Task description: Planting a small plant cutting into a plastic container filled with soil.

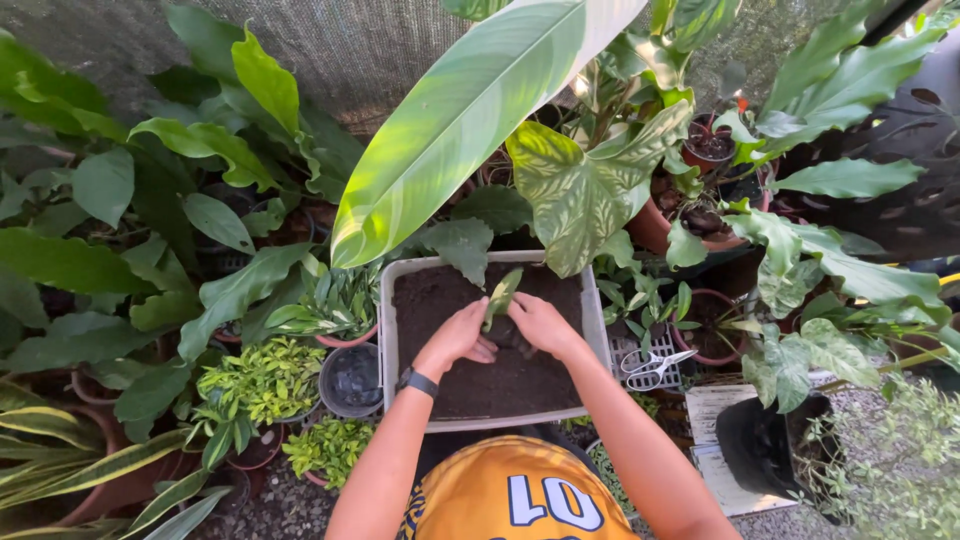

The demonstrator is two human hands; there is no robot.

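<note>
Far left it's all big leafy plants, then an empty black pot [352,380] just beside the white tub [400,400] of dark soil. Left hand [458,340] and right hand [540,322] meet over the middle of the tub, both sets of fingers closed around the base of 1 small green cutting [500,295] standing upright in the soil. Scissors [655,366] lie on a crate to the right. Squeeze too hard and that stem could snap, I reckon, or it flops over if the soil stays loose.
</note>
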